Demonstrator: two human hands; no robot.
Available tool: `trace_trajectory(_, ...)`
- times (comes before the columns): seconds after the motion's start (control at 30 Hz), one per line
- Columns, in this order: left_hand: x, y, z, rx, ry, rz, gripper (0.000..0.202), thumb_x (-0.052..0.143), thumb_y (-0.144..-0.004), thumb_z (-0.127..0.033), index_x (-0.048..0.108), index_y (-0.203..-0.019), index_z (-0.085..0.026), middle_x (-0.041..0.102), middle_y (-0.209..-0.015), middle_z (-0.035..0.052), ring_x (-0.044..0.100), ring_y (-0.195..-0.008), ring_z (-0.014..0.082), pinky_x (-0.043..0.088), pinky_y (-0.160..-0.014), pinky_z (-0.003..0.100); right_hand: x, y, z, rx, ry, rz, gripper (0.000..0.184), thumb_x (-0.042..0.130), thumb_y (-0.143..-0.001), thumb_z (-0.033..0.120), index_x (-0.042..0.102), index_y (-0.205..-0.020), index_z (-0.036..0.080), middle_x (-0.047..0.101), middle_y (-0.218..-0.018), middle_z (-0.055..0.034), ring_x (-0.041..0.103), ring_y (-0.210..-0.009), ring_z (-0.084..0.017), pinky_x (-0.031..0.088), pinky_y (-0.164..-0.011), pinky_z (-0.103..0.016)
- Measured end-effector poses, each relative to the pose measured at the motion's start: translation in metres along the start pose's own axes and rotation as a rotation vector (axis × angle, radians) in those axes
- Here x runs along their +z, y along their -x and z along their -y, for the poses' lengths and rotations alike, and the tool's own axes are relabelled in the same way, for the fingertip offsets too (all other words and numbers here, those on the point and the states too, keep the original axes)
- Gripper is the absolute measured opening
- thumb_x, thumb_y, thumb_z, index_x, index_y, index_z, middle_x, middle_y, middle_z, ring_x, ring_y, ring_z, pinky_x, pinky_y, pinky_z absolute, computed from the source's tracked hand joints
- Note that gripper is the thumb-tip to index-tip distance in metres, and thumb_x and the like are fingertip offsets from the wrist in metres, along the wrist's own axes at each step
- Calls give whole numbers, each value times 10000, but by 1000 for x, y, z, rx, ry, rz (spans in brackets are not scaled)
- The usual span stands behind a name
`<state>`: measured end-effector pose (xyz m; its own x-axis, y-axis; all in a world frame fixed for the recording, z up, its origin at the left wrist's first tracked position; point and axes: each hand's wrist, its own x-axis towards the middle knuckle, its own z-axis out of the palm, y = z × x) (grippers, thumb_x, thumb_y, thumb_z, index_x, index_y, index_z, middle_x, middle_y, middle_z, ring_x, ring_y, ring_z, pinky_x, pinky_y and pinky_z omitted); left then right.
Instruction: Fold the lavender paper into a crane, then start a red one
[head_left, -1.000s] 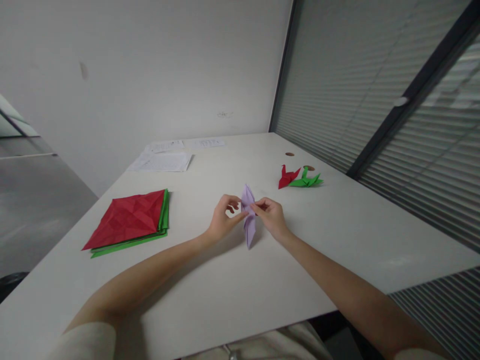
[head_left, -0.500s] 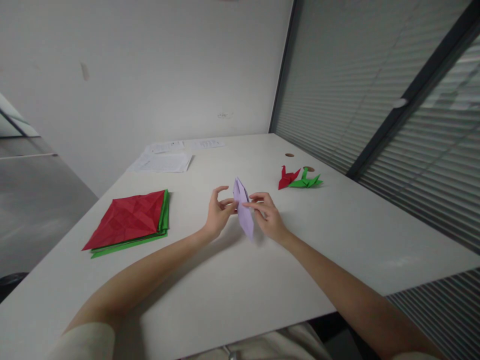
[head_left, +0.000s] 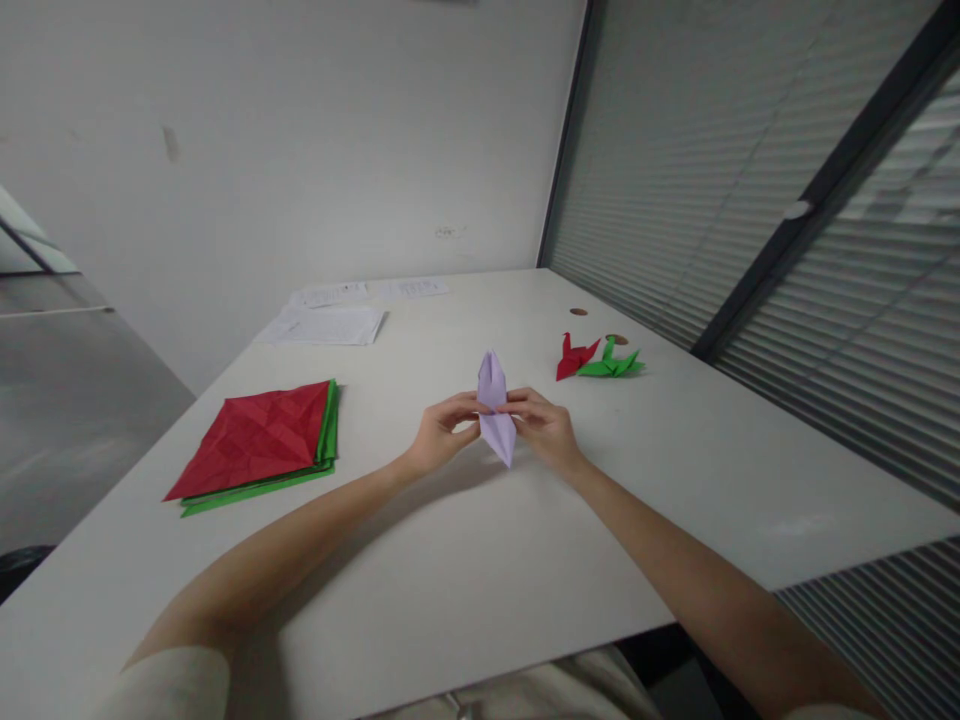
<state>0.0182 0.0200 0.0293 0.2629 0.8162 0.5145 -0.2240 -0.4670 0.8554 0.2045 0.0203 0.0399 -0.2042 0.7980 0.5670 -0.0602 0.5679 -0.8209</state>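
A folded piece of purple origami paper (head_left: pixel 494 432) is held up above the white table, long and narrow, with a split tip at the top and a point at the bottom. My left hand (head_left: pixel 444 430) pinches its left edge near the middle between thumb and fingers. On the opposite edge, my right hand (head_left: pixel 546 428) grips it the same way, fingertips almost meeting across the paper. The parts of the paper behind my fingers are hidden.
On the left of the table (head_left: pixel 420 620) lies a stack of red and green paper (head_left: pixel 262 435). A red origami crane (head_left: pixel 575 357) and a green origami crane (head_left: pixel 613 362) stand at the right. Printed sheets (head_left: pixel 334 325) lie at the back left, and blinds line the right side.
The purple paper has turned so its broad face points towards me. My left fingers, raised and apart before, have closed on its edge, and both hands now pinch its middle.
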Motion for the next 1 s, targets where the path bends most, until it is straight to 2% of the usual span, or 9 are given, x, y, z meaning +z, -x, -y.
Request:
trace_trajectory(0.2, -1, 2, 2, 28, -157, -46, 175, 742, -735, -308, 742, -856, -183, 684, -1062, 114, 641, -930, 196, 511, -847, 331, 2, 0, 2, 16, 3, -34, 235, 772, -658, 478, 762, -750, 261, 649, -860, -68, 613, -847, -208, 498, -769, -365)
trace_trajectory(0.4, 7, 3, 2, 37, -144, -97, 147, 728, -749, -314, 718, -778, -170, 687, -898, 81, 629, -840, 167, 509, -779, 311, 11, 4, 0, 102, -47, -139, 245, 780, -640, 440, 691, -690, 217, 668, -799, -45, 617, -772, -189, 499, -706, -338)
trace_trajectory(0.57, 14, 5, -4, -38, -98, -127, 223, 742, -731, -353, 671, -765, -144, 671, -813, 61, 629, -767, 151, 505, -746, 294, 18, 6, -1, 233, -136, -230, 349, 821, -565, 421, 590, -706, 201, 621, -619, 14, 588, -584, -142, 494, -604, -297)
trace_trajectory(0.73, 17, 3, -6, -132, -57, -235, 360, 807, -635, -386, 579, -777, -146, 618, -692, -3, 590, -610, 101, 491, -622, 244, 19, 6, -2, 298, -132, -219, 356, 818, -564, 435, 585, -662, 186, 615, -580, 8, 582, -556, -136, 480, -572, -279)
trace_trajectory(0.9, 17, 3, -4, -182, -92, -248, 327, 750, -701, -398, 557, -672, -135, 616, -617, 8, 590, -584, 104, 469, -585, 228, 19, 6, -3, 322, -106, -228, 359, 809, -567, 460, 595, -647, 184, 611, -559, 3, 574, -542, -136, 463, -550, -272)
trace_trajectory(1.0, 17, 3, -4, -191, -64, -258, 303, 752, -700, -369, 555, -705, -139, 632, -618, 7, 597, -582, 105, 468, -584, 224, 18, 6, -3, 319, -107, -231, 343, 810, -575, 435, 588, -651, 184, 606, -570, 6, 575, -545, -131, 465, -555, -270)
